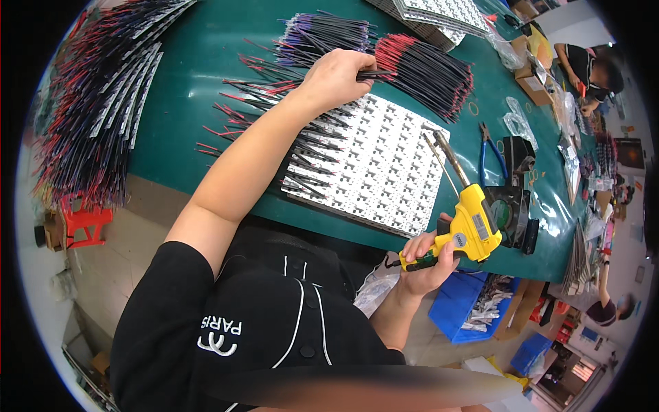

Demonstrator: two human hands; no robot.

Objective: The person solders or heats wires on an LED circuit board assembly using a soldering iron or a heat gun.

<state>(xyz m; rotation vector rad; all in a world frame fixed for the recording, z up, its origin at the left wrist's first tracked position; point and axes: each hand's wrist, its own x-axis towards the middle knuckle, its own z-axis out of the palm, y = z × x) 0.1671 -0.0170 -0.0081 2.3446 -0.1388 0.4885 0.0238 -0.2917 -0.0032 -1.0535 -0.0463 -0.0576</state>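
Note:
My right hand (429, 259) is wrapped round the grip of a yellow soldering gun (470, 223). Its metal tip and a thin feed tube point up over the right side of a white circuit board panel (395, 158). Rows of small dark parts cover the panel. Red and black wires (309, 147) stick out from its left side. Beyond the panel's far edge, my left hand (336, 81) is closed, with dark wires (377, 73) between its fingers. Just past it lie a bundle of black wires with red ends (425, 75) and one of purple and black wires (322, 41).
Wired board strips (117, 103) are heaped at the left of the green table (195, 89). White panels (439, 14) are stacked at the back. Blue-handled pliers (491, 154) and a black spool stand (508, 213) are at the right. Below sits a blue bin (446, 312). People work further right.

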